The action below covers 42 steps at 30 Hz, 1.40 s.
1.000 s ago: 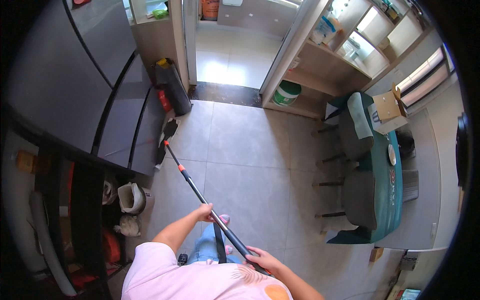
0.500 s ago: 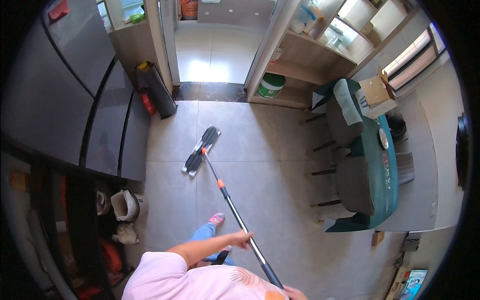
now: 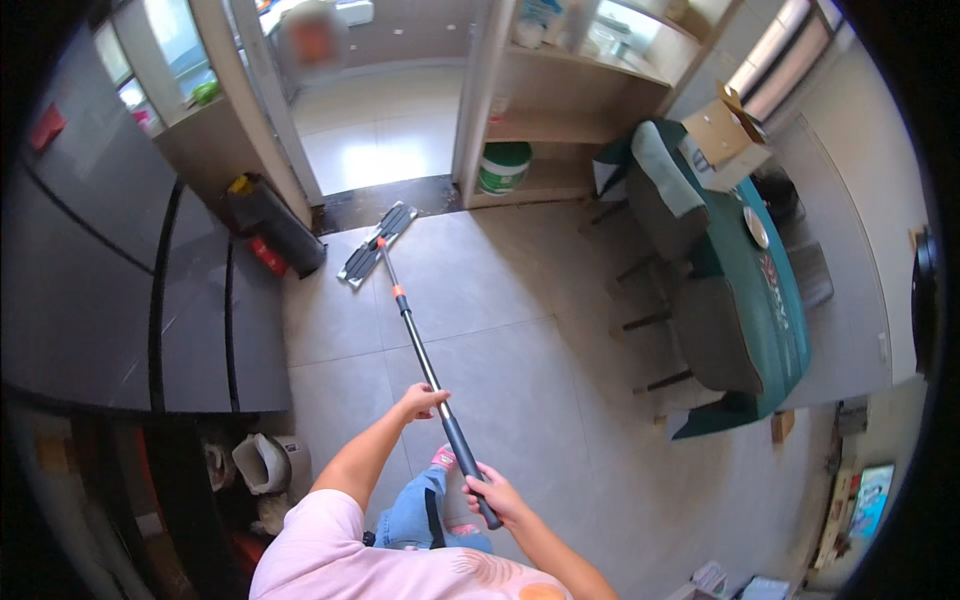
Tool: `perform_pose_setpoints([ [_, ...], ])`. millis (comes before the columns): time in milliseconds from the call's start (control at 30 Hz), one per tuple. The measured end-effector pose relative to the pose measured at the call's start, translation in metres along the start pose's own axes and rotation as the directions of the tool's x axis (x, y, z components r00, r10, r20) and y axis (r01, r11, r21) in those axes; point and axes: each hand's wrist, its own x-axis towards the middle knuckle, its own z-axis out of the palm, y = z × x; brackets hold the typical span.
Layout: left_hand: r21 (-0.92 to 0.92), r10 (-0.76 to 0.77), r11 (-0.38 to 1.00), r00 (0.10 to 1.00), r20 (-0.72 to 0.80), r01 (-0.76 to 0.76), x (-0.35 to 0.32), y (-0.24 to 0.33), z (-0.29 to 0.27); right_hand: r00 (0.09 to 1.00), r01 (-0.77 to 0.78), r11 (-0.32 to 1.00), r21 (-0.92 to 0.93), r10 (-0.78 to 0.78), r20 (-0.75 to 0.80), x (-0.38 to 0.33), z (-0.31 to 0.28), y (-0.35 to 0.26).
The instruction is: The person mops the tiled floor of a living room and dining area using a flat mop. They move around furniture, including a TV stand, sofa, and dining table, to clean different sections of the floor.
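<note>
A flat mop slants across the grey tiled floor. Its long rectangular head lies flat near the dark doorway threshold, joined to the pole by an orange collar. My left hand is closed round the metal pole just above the black grip. Lower down, close to the handle's end, my right hand wraps the black grip. Both arms reach forward from my body, and my pink shoe shows beside the handle.
A dark grey cabinet or fridge stands left, with a black cylinder by the doorway. Right, a table with a green cloth has grey chairs and a cardboard box. A green-and-white bucket sits on the low shelf.
The mop head has moved forward to near the threshold. Both hands have pushed forward, and the right hand and handle end have come fully into view. My view has turned somewhat.
</note>
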Motion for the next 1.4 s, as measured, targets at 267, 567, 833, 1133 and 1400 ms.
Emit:
perform_pose_setpoints([
  [267,0.390,-0.157,0.921,0.920,0.359,0.005,-0.063,-0.054,0.136,0.974,-0.034,0.996,0.086,0.052,-0.219,-0.136,-0.079,0.079],
  [567,0.718,-0.571,0.696,0.592,0.569,-0.019,-0.192,-0.205,0.281,0.911,0.083,0.980,0.180,-0.002,-0.412,-0.323,-0.092,0.246],
  [833,0.657,-0.624,0.753,0.361,0.693,0.041,-0.332,-0.325,0.345,0.608,-0.357,0.926,-0.121,0.132,-0.782,-0.452,-0.028,0.332],
  [1133,0.256,-0.614,0.659,0.310,0.726,0.707,-0.325,-0.330,0.366,0.803,0.110,0.984,0.139,-0.006,-0.595,-0.484,-0.049,0.378],
  [1400,0.045,-0.458,0.857,0.719,0.523,0.513,-0.203,-0.265,0.326,0.921,0.287,0.955,0.072,-0.255,-0.295,-0.349,-0.147,0.331],
])
